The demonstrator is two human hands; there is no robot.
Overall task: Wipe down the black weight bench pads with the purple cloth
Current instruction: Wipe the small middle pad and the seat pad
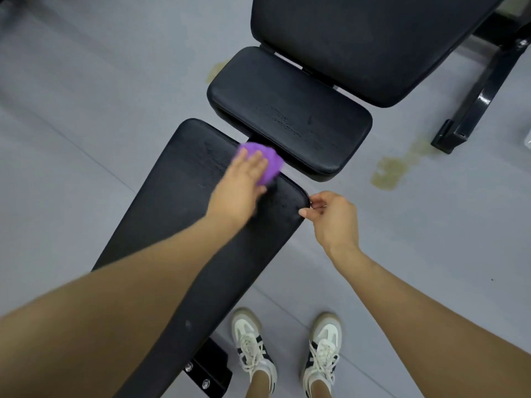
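A long black bench pad [178, 211] runs from the bottom left up to the middle. Beyond its far end lies a smaller black seat pad [287, 110]. The purple cloth [270, 162] is bunched on the far end of the long pad. My left hand [244, 182] presses flat on the cloth with fingers stretched out, and it is blurred by motion. My right hand [330, 219] is at the pad's far right corner, with curled fingers and thumb pinching the pad's edge.
Another large black pad [359, 38] fills the top, with a black metal frame leg [482, 93] to its right. Yellowish stains [388, 170] mark the grey floor. My two white shoes [253, 346] stand beside the bench's bolted foot bracket [207, 369].
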